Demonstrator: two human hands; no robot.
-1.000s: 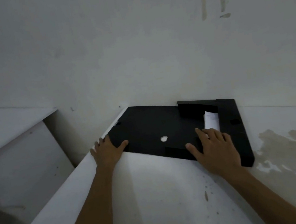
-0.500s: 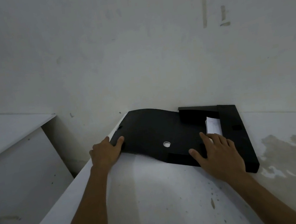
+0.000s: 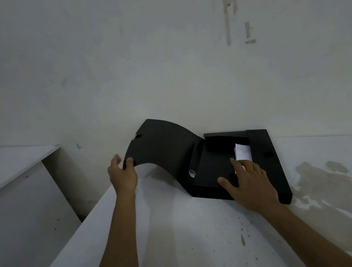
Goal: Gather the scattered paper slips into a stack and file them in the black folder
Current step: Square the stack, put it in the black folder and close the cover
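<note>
**Folder flap lifted at the wall**

The left hand (image 3: 123,175) pinches the folder's (image 3: 261,143) raised, bowed flap (image 3: 161,149). The right hand (image 3: 250,184) presses flat, fingers straight, on the folder's base beside the slips (image 3: 243,152) inside. The wall (image 3: 159,56) stands just behind; a stain (image 3: 329,190) marks the table (image 3: 187,246).

Looks like a bare, dim back room tbh: scuffed white wall (image 3: 159,56), stained white table (image 3: 209,242), another white counter (image 3: 4,170) on the left w/ nothing homey around.

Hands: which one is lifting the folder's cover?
The left hand pinches the raised, curved cover. The right hand lies flat on the folder near the paper slips.
</note>
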